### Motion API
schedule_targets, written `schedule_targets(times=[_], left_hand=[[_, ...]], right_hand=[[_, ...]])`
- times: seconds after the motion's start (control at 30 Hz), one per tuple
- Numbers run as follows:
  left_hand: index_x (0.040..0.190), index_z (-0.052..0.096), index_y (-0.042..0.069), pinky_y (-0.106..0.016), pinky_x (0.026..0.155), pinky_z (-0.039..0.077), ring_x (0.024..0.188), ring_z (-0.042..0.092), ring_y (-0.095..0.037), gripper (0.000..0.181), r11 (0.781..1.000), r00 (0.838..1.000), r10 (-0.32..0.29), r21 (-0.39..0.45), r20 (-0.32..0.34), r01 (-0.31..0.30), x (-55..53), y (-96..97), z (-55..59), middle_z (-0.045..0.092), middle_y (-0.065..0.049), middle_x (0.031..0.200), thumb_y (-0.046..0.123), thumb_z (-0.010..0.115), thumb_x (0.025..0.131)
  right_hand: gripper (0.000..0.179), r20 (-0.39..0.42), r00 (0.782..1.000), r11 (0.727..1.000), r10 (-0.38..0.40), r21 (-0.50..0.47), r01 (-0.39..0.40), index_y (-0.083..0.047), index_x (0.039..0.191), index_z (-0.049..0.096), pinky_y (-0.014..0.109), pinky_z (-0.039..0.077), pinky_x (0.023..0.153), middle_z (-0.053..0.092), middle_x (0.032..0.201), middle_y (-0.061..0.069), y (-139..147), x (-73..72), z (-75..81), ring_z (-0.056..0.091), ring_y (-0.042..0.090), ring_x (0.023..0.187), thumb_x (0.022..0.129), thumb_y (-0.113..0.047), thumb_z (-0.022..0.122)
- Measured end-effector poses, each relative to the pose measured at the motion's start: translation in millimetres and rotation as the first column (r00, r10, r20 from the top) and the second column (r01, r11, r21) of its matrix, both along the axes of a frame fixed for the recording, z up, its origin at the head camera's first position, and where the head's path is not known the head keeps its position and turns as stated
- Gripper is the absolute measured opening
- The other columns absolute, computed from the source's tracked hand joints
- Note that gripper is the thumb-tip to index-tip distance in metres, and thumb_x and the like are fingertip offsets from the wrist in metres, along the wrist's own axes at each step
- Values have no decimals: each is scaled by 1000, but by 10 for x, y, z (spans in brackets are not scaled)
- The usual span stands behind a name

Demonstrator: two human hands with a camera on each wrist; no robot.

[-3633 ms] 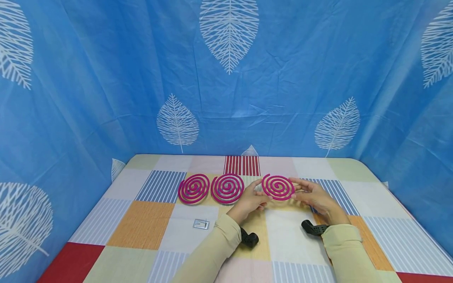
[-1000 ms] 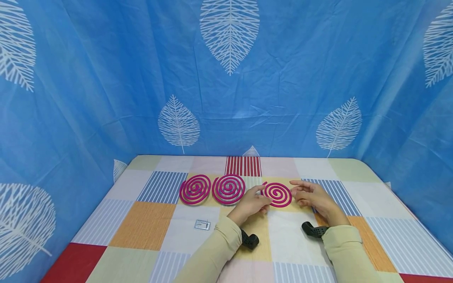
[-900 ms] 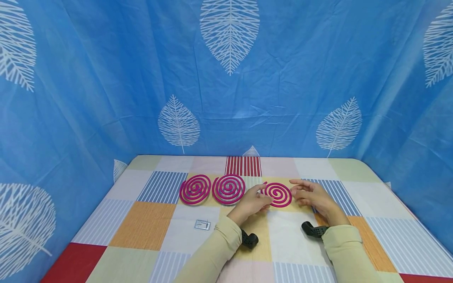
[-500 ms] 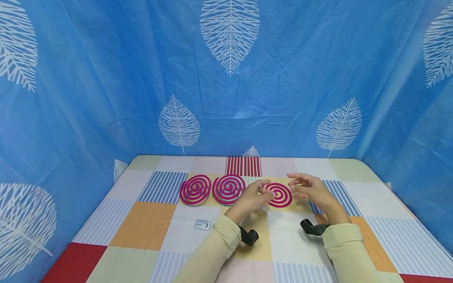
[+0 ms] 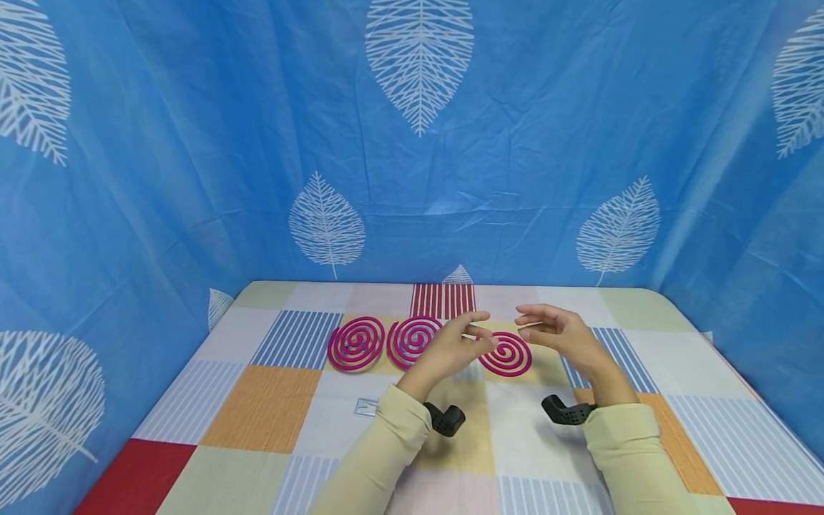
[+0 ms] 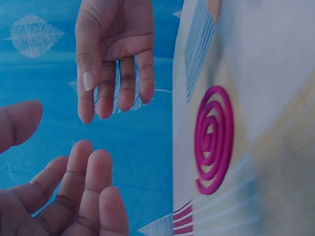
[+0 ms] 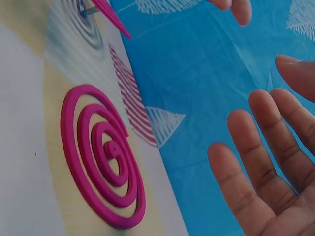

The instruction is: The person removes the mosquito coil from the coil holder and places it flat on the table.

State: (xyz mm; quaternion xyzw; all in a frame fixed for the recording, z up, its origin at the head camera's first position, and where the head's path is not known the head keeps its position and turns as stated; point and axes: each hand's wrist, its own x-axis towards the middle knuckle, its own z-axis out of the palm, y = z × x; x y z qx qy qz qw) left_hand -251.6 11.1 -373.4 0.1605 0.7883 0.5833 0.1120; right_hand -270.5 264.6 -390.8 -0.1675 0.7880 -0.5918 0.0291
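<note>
A magenta mosquito coil [image 5: 504, 351] lies flat on the tablecloth in front of both hands; in the right wrist view its spiral [image 7: 113, 149] shows whole. My left hand [image 5: 450, 348] is raised over the coil's left side, fingers loosely bent and holding nothing. Facing it from the right, my right hand [image 5: 569, 345] is also lifted, its fingers [image 7: 253, 150] relaxed and nothing between them. Left of the hands are two more coils, the far-left coil [image 5: 355, 344] and the middle coil [image 5: 414, 340], the latter partly covered by my left hand.
A small flat metal coil stand [image 5: 366, 407] lies on the patchwork tablecloth [image 5: 257, 408], partly behind my left sleeve. In the right wrist view, the neighbouring coil [image 7: 112, 17] is raised on a metal support. A blue leaf-print curtain [image 5: 515, 143] encloses the table's back and sides.
Earlier both hands held the right coil above the table; it was then lowered flat onto the cloth. Both hands have since let go and risen from it, the left also drawing leftward.
</note>
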Motion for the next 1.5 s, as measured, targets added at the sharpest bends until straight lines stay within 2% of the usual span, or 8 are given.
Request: schedule_targets(times=[0.27,0.47,0.67,0.8,1.0,1.27,1.37,1.5], left_hand=[[158,53,7,-39,92,60,119,70,-31,60,999,994,-49,3,-94,49,46,-132,157,68,-16,137,20,73,102],[159,51,6,-41,101,58,126,66,-34,59,997,984,-79,0,-162,80,56,-244,220,65,-21,143,19,70,105],[157,56,11,-43,99,59,120,71,-31,54,1000,967,-16,-8,-256,15,47,-375,250,71,-15,138,18,71,105],[156,57,11,-43,100,59,118,71,-31,53,999,952,-11,-47,-307,-4,50,-467,256,71,-15,138,16,71,105],[154,58,8,-46,101,58,118,71,-31,51,997,934,-30,-78,-356,3,81,-615,246,71,-16,136,13,71,105],[153,59,7,-47,102,57,118,71,-32,51,997,916,-64,-59,-396,44,92,-849,236,71,-16,135,8,73,103],[153,59,8,-46,101,58,118,72,-32,52,998,917,-62,-53,-395,45,101,-937,224,72,-15,136,9,74,103],[154,58,7,-48,101,58,118,71,-32,54,998,914,-55,-44,-403,40,126,-1054,200,71,-15,136,10,74,103]], right_hand=[[48,-74,997,999,28,46,-25,15,146,55,21,56,94,64,138,35,-120,55,100,71,11,113,102,-1,69],[46,-122,992,995,34,97,-22,12,143,60,22,57,93,65,137,33,-214,80,154,68,39,123,101,-2,73],[46,-127,991,994,51,103,-38,11,143,60,22,57,94,66,136,32,-279,98,189,61,56,126,100,-1,73],[45,-139,989,992,55,121,-38,11,142,61,21,56,94,67,135,31,-294,106,198,65,49,124,100,-1,74],[43,-195,976,986,97,151,-68,12,139,63,21,55,97,68,132,32,-323,96,210,69,19,116,99,2,74],[41,-242,962,977,129,197,-82,13,136,65,46,59,102,72,127,27,-415,89,252,70,42,116,96,5,75],[41,-244,958,973,153,208,-102,13,135,65,53,58,102,73,125,25,-457,91,258,72,33,114,97,5,75],[40,-255,950,969,182,212,-129,14,134,66,44,60,100,74,123,25,-522,101,255,72,23,111,96,5,75]])
